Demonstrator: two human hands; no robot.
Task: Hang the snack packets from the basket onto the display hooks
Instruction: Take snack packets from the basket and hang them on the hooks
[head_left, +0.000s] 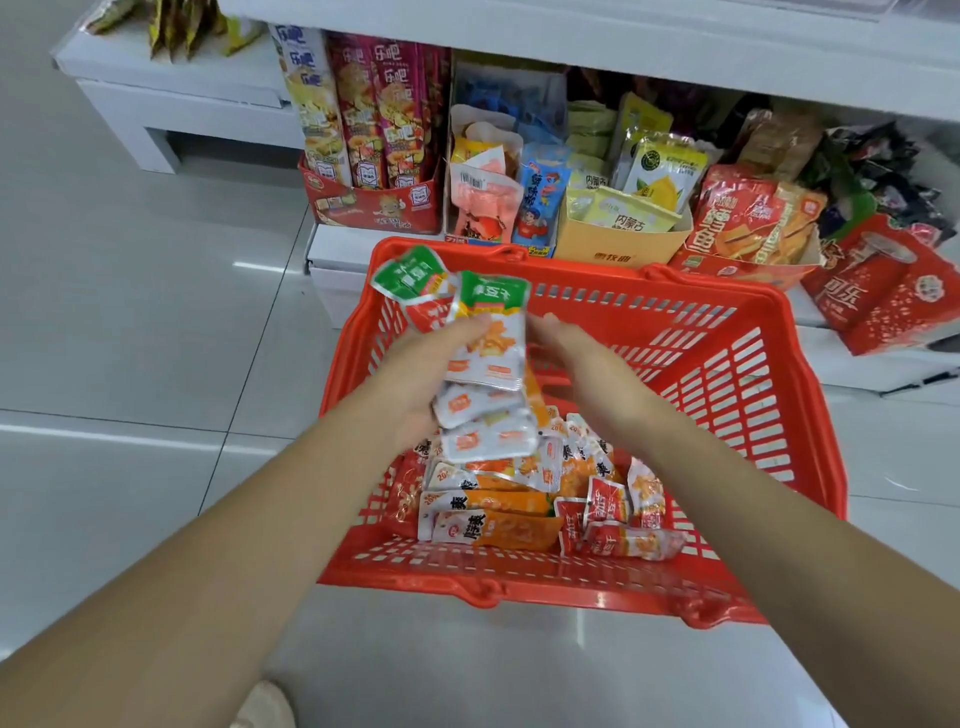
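A red plastic basket (737, 364) stands on the floor in front of the low shelf. Several small snack packets (519, 519), orange, red and white, lie heaped at its near end. My left hand (415, 374) grips a bunch of packets (488, 353) with green tops and white-orange bodies, lifted above the basket's left side. My right hand (587, 364) hovers just right of that bunch, fingers straight and relaxed, holding nothing. No display hooks are in view.
A low white shelf (337, 249) behind the basket carries boxed snacks: a red carton of tall chip packs (363, 119), a yellow carton (623, 244), red packs (753, 223) and cola-print bags (883, 296). Glossy tiled floor (130, 338) lies to the left and near side.
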